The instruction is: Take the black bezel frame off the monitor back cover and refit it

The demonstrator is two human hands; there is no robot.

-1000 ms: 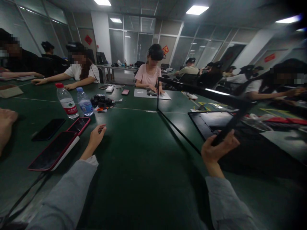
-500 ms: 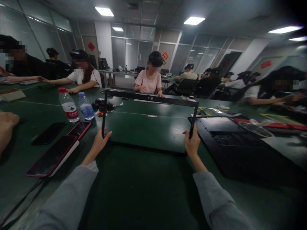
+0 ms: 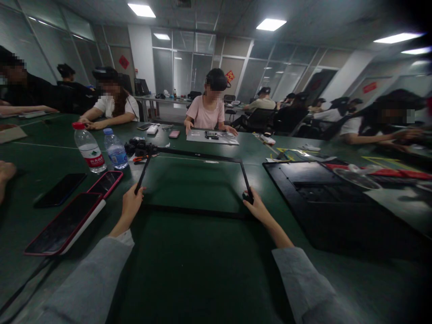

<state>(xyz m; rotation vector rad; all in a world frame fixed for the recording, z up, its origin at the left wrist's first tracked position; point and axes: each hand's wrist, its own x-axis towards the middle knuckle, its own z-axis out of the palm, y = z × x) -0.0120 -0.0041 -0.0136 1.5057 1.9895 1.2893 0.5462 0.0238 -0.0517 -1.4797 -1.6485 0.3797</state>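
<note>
A thin black rectangular frame (image 3: 199,155) lies nearly flat on the green table (image 3: 202,265) in front of me. My left hand (image 3: 130,204) grips its left side bar with closed fingers. My right hand (image 3: 257,207) pinches its right side bar near the lower corner. The frame's near edge rests on the table between my hands. Both my arms wear grey sleeves.
Three phones (image 3: 64,222) lie at the left, with two water bottles (image 3: 89,148) behind them. A black back panel (image 3: 313,184) lies at the right. Black small parts (image 3: 140,146) sit beyond the frame. Several people sit around the table; another person's hand (image 3: 5,173) rests at far left.
The frame went from standing upright in my hands to lying nearly flat on the table. Both hands lowered with it and keep their hold.
</note>
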